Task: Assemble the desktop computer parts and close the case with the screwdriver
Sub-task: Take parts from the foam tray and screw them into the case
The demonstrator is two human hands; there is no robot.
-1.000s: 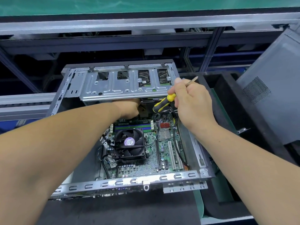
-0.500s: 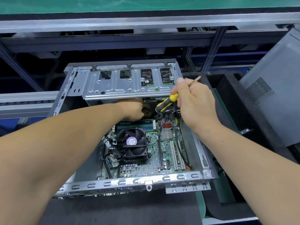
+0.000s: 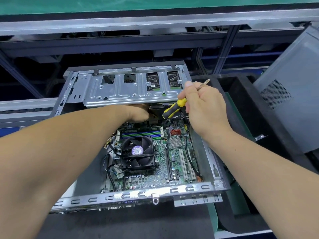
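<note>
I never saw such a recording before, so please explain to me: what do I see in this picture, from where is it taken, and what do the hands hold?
There is no robot here. A person wears a camera on the head, so the picture looks forward and down along both forearms. In the middle lies an open computer case, its inside showing: a green motherboard and a black cooling fan. A metal drive cage spans the far part of the case. The right hand grips a screwdriver with a yellow and black handle; its metal tip points up and away. The left hand reaches under the cage, so whatever it holds is hidden. A grey side panel leans at the right.
</note>
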